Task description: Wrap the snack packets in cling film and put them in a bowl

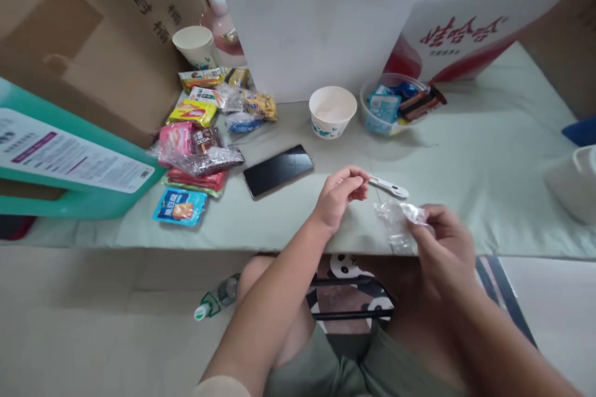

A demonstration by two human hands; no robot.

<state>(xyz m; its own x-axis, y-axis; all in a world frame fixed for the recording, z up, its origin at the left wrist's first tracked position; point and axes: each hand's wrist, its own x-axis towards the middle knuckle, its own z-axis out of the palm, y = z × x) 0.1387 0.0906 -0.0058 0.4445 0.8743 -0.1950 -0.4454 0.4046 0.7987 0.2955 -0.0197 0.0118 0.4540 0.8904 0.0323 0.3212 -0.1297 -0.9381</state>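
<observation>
Head view, and from where I'm standing the right hand [444, 248] pinches a clear plastic wrapper [395, 223] between thumb and fingers, above the front of the desk [503, 161]. It's crumpled, shiny and see-through, sticking out toward the left hand [339, 193]. Those fingers curl in, thumb against forefinger; whether they grip the white utility knife [391, 187] just beside them, I can't tell.

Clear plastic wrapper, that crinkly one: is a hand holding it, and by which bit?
Yes, the right hand pinches the clear plastic wrapper by its right end.
</observation>
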